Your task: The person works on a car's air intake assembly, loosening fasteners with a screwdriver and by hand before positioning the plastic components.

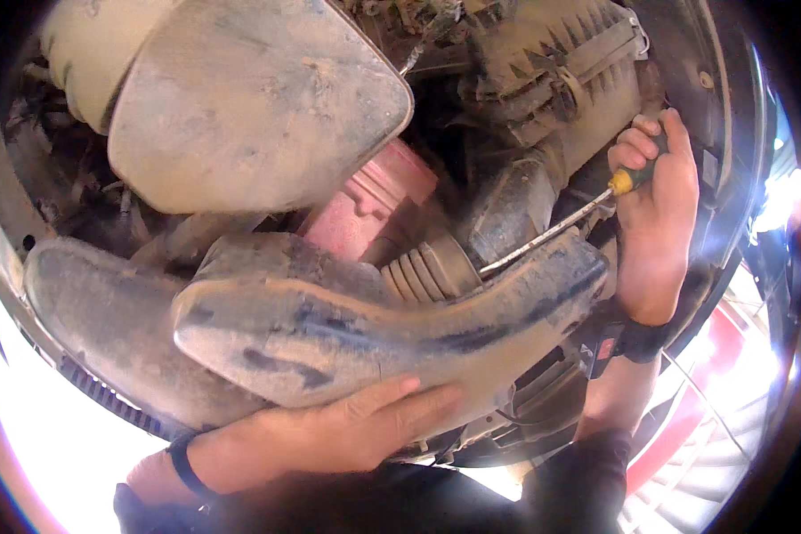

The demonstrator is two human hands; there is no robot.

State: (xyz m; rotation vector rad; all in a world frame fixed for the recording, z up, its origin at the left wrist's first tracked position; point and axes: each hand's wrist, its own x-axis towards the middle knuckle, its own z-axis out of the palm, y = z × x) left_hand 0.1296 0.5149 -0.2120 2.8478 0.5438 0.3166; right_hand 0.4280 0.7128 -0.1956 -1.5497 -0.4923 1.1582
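In an engine bay, my right hand [657,191] is wrapped round the yellow and dark handle of a screwdriver [556,230]. Its long metal shaft slants down to the left, and the tip meets the edge of a ribbed hose [430,269] by a dark plastic duct [513,209]. My left hand [347,427] lies flat with fingers stretched along the near side of a long, curved, dusty plastic air duct [392,334]. Whether the screwdriver tip sits in a gap or only rests there, I cannot tell.
A large dusty cover [258,102] stands at the upper left. Beneath it shows a red box-shaped part [369,200]. A ribbed air filter housing [552,67] is at the upper right. Another dusty plastic piece [107,320] lies at the left, and the dark fender edge [730,116] curves along the right.
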